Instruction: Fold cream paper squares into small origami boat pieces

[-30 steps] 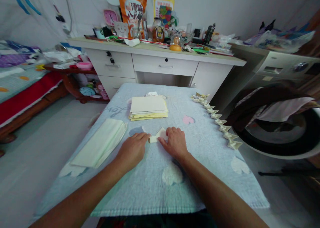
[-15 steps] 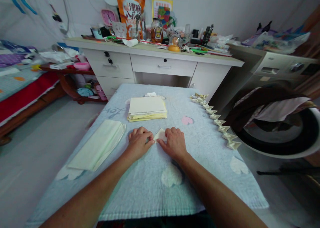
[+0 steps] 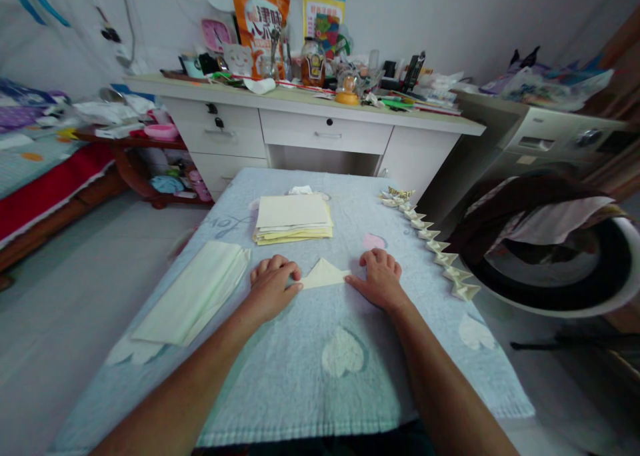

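A small piece of folded cream paper lies on the cloth-covered table, its peak pointing away from me and a long straight edge towards me. My left hand has its fingers curled, with the thumb pressed on the paper's left end. At the opposite end, my right hand rests on the cloth with bent fingers, its thumb tip on the right corner. Beyond the hands sits a stack of cream and yellow paper sheets. Left of my left hand lies a pile of long pale-green paper.
A row of several folded paper pieces runs along the right side of the blue patterned cloth. Behind the table stands a white desk crowded with jars and packets. A washing machine with clothes in its door is at right.
My right hand has moved right, its thumb now at the paper's right corner, so more of the folded paper shows. The left hand stays at the left end, shifted slightly.
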A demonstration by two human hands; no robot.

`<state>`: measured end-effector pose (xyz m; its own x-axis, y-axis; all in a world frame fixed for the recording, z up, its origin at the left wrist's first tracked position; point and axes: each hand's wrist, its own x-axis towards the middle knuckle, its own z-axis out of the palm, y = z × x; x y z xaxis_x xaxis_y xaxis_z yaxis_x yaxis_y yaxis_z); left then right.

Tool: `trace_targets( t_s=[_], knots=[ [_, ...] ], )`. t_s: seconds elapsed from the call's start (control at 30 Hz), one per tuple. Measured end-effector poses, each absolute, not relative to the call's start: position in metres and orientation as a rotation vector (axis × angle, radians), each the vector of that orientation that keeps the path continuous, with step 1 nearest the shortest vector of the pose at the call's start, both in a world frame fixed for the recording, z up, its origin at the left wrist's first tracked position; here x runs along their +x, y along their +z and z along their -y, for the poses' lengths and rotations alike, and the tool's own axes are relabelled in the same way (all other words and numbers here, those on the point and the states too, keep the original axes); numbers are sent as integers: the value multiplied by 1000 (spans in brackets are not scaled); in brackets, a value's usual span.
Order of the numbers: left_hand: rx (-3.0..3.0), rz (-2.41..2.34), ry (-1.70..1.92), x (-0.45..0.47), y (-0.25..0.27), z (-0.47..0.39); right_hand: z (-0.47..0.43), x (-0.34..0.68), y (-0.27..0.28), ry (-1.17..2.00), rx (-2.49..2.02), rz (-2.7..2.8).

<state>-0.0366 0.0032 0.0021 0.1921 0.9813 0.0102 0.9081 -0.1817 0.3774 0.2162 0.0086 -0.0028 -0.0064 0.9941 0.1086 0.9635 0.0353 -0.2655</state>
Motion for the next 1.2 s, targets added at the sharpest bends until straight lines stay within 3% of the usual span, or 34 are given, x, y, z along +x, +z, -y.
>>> trace_targets(
  t_s=[0.2, 0.4, 0.77, 1.2],
  knots=[
    [2164, -1807, 385, -37, 1, -3, -14, 233, -1, 243, -1993, 2024],
    [2209, -1758, 444, -38, -3, -4, -8, 210, 13, 192, -1615, 2021],
    [2237, -1658, 525, -40, -2, -7, -4, 178, 5, 258, -1297, 2456],
    [2167, -1476, 621, -44, -1, -8, -11, 176, -2, 40, -1079, 2423]
  ],
)
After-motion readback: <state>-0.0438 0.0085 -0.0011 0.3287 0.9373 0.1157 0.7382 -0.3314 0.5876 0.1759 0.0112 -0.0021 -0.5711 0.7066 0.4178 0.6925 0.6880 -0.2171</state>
